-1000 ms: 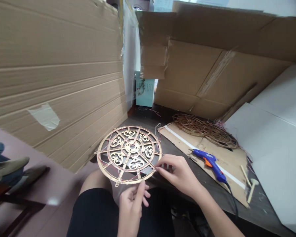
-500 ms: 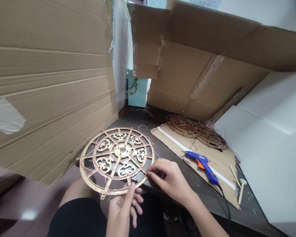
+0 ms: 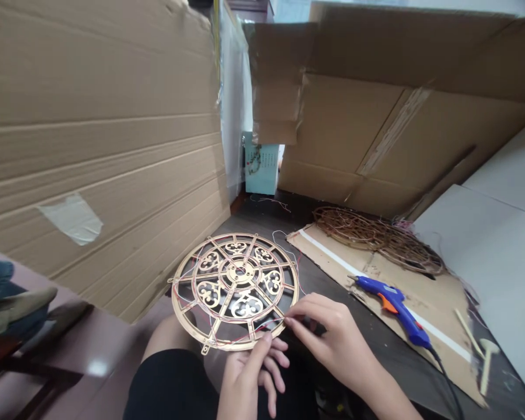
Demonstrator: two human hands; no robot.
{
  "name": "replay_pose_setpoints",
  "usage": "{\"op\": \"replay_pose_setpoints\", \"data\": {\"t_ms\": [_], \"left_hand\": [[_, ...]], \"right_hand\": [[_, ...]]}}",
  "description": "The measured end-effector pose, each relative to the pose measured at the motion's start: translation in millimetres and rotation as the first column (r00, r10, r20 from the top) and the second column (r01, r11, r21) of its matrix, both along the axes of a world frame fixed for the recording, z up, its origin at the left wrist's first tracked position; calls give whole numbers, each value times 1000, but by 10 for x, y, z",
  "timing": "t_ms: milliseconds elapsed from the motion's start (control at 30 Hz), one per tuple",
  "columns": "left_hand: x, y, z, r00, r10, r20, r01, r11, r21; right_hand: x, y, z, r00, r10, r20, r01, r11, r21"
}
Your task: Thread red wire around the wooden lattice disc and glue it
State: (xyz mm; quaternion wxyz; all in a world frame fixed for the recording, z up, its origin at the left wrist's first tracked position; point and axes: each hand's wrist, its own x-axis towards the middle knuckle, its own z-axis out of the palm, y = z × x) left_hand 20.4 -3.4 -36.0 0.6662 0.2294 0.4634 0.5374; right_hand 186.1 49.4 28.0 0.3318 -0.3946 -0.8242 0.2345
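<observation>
Both hands pinch thin wire at the near rim of a fretwork disc (image 3: 235, 290), left hand (image 3: 249, 373) steadying, right hand (image 3: 332, 335) best pulling gently.

Single head-worn camera: faces forward and down, close above the person's lap and the dark table (image 3: 262, 224) edge; no second view.

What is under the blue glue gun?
The blue glue gun lies on a flat cardboard sheet with a white strip. The sheet rests on the dark table; what is beneath the sheet is hidden.
</observation>
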Motion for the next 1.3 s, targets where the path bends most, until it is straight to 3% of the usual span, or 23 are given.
{"op": "replay_pose_setpoints", "data": {"t_ms": [267,400,467,600,700,867,1100,1300], "left_hand": [[-22,-79,68,1000,19,5,-19,998,53],[-22,-105,28,1000,15,-12,-14,999,51],[-17,-115,-2,1000,9,-6,-8,999,40],[-16,-144,1,1000,-4,-2,4,1000,27],[-17,-158,80,1000,-11,-27,12,1000,27],[-73,-171,269,998,-40,-56,41,999,18],[-409,-91,468,988,-151,-18,152,988,17],[-535,28,579,967,-236,-99,238,971,8]], "right_hand": [[-65,-52,107,999,-14,47,19,994,-105],[-59,-54,116,998,19,61,-10,990,-143],[-39,-44,105,994,53,93,-44,995,-92],[23,-23,66,971,89,220,-124,981,148],[97,-3,51,961,83,263,-156,950,270],[194,41,58,948,113,297,-218,911,350],[96,36,212,952,157,263,-219,949,227],[58,118,373,939,229,256,-274,948,160]]}}
